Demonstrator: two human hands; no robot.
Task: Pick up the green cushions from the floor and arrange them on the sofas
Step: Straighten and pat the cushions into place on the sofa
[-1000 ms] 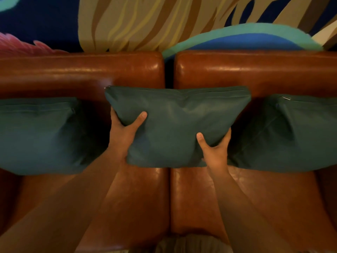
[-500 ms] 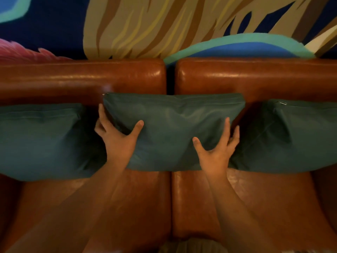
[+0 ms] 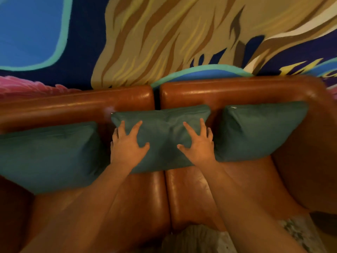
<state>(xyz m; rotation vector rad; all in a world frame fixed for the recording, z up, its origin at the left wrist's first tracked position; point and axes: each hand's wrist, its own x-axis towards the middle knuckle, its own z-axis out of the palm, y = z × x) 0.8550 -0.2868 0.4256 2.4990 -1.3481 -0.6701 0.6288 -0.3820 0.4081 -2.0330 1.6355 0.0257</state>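
Three green cushions lean against the backrest of a brown leather sofa [image 3: 191, 194]. The middle cushion [image 3: 162, 136] straddles the gap between the two backrest sections. My left hand [image 3: 127, 145] lies flat on its left part with fingers spread. On its right part my right hand [image 3: 197, 141] presses in the same way, fingers straight. A second cushion [image 3: 49, 156] stands at the left and a third cushion [image 3: 259, 130] at the right, each touching the middle one.
A painted wall mural [image 3: 164, 39] in blue, tan and pink rises behind the sofa. The sofa's right armrest [image 3: 310, 161] curves round at the right. A pale patterned floor [image 3: 300, 234] shows at the bottom right.
Both hands let go of the middle cushion's lower corners and moved onto its front, fingers spread flat. The cushion now rests against the backrest, and my view has pulled back and upward.
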